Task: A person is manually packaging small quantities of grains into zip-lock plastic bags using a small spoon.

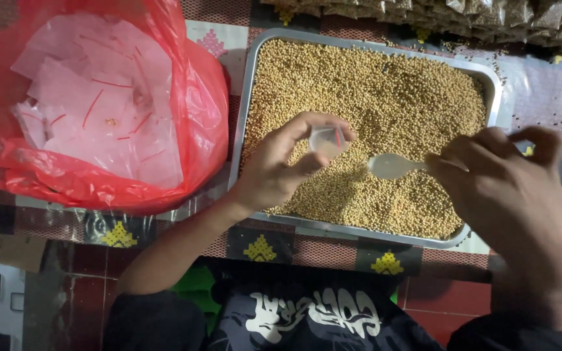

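A: What lies at the left edge of the desk (pixel 307 244)?

B: A red plastic bag (pixel 196 97), mouth open, holding a loose stack of small clear bags (pixel 92 110) with thin red strips.

A: And just right of it?

B: A rectangular metal tray (pixel 250 78) filled with small tan seeds (pixel 385 91), its long side parallel to the desk's near edge.

A: The left hand?

B: The left hand (pixel 274 172) hovers over the tray's left half, thumb and fingers pinched together on a small clear bag (pixel 326 140), which is held above the seeds with its mouth toward the right.

A: The right hand?

B: The right hand (pixel 508 195) hangs over the tray's right end, fingers closed on the handle of a white plastic spoon (pixel 391 166); the bowl points left, just beside the bag, apart from it.

A: The far edge?

B: A row of filled seed packets (pixel 489 16) runs along the far right edge, beyond the tray.
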